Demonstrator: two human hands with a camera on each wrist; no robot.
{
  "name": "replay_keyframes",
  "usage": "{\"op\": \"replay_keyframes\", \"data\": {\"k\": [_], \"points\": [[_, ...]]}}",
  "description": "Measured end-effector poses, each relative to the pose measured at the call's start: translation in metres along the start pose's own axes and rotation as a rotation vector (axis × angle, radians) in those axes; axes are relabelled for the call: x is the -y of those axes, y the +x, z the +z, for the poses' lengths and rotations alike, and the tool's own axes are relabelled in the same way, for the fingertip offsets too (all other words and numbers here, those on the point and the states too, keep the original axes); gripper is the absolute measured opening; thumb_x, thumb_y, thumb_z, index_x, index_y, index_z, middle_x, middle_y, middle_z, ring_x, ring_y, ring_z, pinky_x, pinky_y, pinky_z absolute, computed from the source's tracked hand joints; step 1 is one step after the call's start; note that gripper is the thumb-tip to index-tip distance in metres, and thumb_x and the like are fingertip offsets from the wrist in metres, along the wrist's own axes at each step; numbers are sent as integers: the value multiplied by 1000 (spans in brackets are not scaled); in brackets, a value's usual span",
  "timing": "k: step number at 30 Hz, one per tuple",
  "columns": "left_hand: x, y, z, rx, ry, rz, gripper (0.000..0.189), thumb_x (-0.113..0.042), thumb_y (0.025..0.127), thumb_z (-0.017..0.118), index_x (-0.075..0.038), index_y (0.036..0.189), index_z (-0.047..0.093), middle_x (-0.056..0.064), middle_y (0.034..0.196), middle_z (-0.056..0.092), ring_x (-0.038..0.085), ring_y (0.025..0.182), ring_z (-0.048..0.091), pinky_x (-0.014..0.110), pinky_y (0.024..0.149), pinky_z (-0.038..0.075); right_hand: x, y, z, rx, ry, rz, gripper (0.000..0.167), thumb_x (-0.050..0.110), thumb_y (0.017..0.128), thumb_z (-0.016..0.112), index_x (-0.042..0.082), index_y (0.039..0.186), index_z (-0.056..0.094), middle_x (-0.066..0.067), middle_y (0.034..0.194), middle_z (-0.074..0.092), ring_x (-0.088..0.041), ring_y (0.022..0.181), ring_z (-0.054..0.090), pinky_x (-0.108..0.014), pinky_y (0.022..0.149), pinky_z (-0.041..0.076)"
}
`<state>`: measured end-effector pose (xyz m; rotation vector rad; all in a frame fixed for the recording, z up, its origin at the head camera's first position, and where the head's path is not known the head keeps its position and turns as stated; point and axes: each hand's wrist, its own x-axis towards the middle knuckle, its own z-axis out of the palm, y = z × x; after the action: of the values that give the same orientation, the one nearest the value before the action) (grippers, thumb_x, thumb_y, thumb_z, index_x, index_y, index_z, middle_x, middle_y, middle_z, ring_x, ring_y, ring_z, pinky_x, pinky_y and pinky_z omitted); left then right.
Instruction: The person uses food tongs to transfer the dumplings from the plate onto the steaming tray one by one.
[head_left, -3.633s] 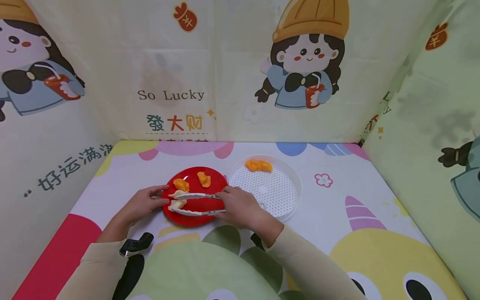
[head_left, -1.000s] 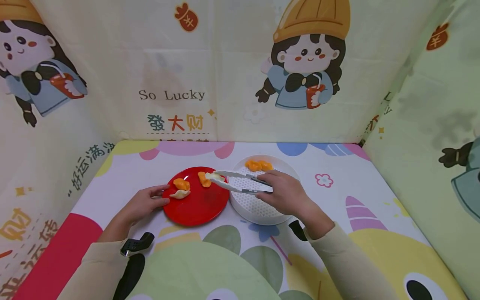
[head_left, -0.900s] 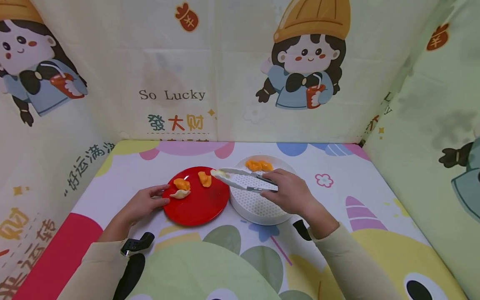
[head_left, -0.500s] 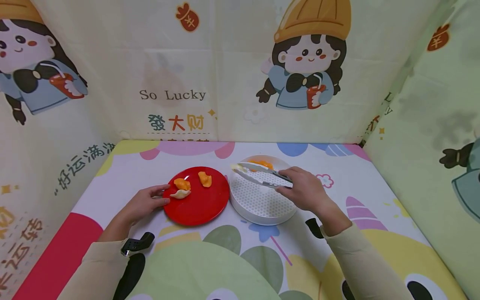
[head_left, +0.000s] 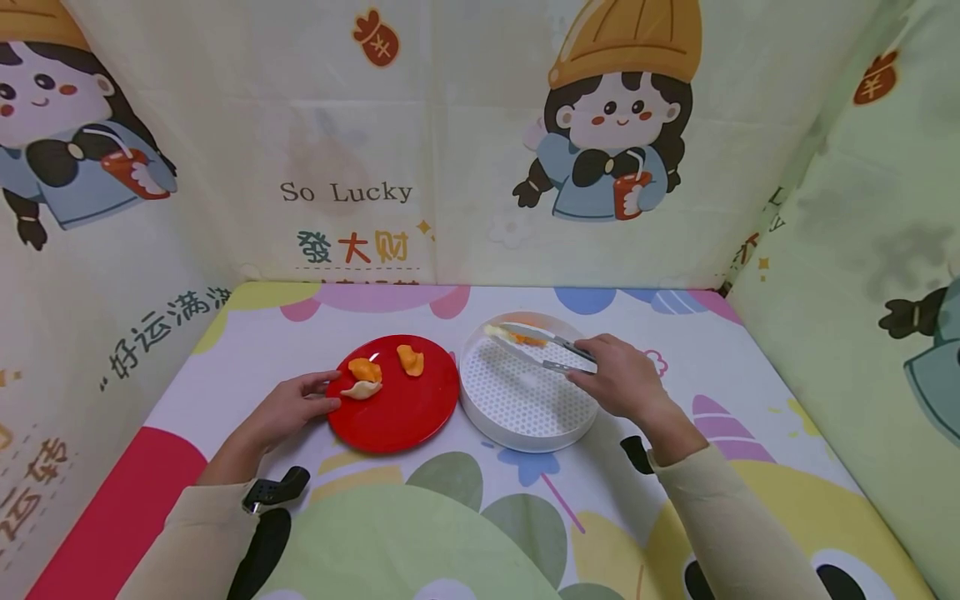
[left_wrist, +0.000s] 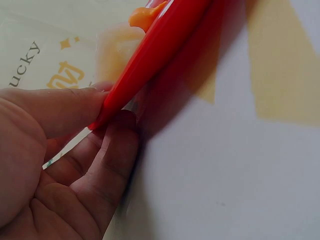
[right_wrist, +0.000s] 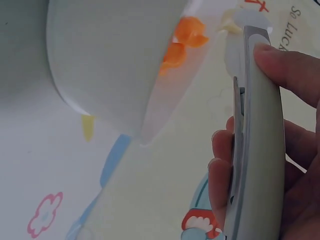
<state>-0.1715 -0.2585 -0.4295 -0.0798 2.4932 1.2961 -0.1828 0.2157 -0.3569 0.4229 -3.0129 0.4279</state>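
Note:
My left hand [head_left: 288, 408] pinches the near-left rim of a red plate [head_left: 397, 421]; in the left wrist view the thumb lies over the rim and fingers are under it. On the plate lie two orange dumplings [head_left: 410, 361] and one cream dumpling [head_left: 362, 390]. My right hand [head_left: 622, 383] grips tongs [head_left: 566, 344], whose tips hold another cream dumpling [head_left: 495, 332] over the far left of a round white steamer tray [head_left: 525, 417] with a perforated bottom. Orange dumplings [right_wrist: 190, 32] sit at that tray's far side, partly behind the tongs in the head view.
The plate and tray stand side by side on a table with a cartoon-print cover [head_left: 360, 525]. Printed cloth walls [head_left: 465, 150] rise behind the table and at both sides. Black wrist straps [head_left: 276, 490] sit at the cuffs.
The tongs have lifted one cream dumpling off the plate and carried it right, over the tray, slowing in the last half second. My left hand has stayed at the plate rim.

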Motion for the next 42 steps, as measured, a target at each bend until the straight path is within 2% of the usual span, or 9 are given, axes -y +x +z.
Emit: {"op": "replay_keyframes", "data": {"k": [16, 32, 42], "points": [[3, 1, 2, -1, -17, -4, 74, -24, 91, 74, 0, 151, 39, 33, 146, 40, 48, 130, 41, 43, 87, 57, -7, 7, 16, 21, -23, 48, 54, 32, 90, 73, 1, 133, 62, -22, 128, 61, -39, 111, 60, -56, 87, 53], [0, -1, 1, -6, -8, -2, 72, -24, 93, 72, 0, 151, 38, 33, 144, 42, 48, 130, 41, 43, 87, 57, -6, 10, 17, 23, -20, 63, 55, 34, 90, 73, 1, 133, 62, -22, 129, 61, -39, 111, 60, -56, 87, 54], [-1, -1, 1, -3, -17, -12, 73, -24, 93, 73, -1, 152, 37, 33, 145, 41, 48, 129, 42, 44, 87, 57, -5, 11, 19, 52, -1, 87, 57, 33, 91, 72, 1, 135, 59, -23, 131, 58, -40, 114, 58, -57, 89, 52]]}}
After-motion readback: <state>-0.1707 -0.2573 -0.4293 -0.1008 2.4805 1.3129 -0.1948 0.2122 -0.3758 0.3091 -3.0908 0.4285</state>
